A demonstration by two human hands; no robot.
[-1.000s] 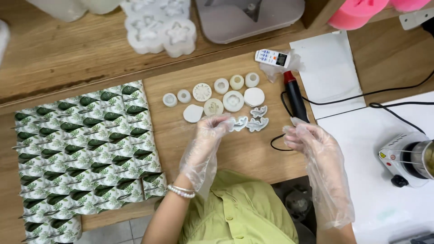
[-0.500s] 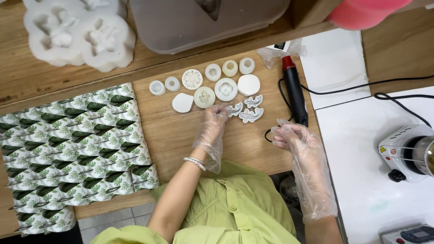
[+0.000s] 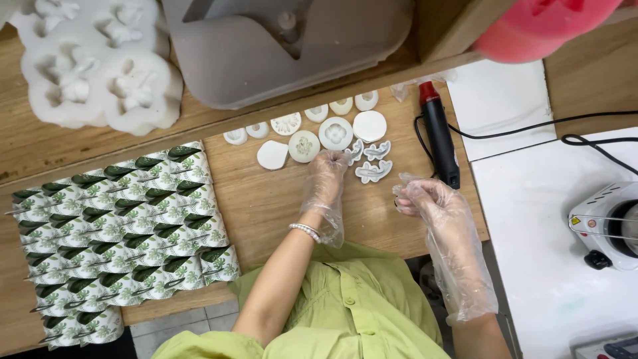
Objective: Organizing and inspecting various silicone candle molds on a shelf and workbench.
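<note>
Left hand in a loose clear plastic glove, fingers stretched out and released, tips resting at or just short of the small white leaf-shaped moulds lying on the wooden surface; can't tell if they're actually touching the nearest one. Right hand, also gloved, sits off to the right with fingers curled loosely inward, and I can't tell whether anything is pinched in them. Risks as I read them: the baggy glove film could drag a leaf piece sideways into the round white embossed moulds packed just beyond the left fingertips, knocking the row out of line. Slack glove also kills feel, so a thin piece may slip on pickup. The black-and-red handheld heat tool lies just beyond the right fingers with its black cable trailing right; a snag pulls it across the pieces, and if it's hot the glove melts.
</note>
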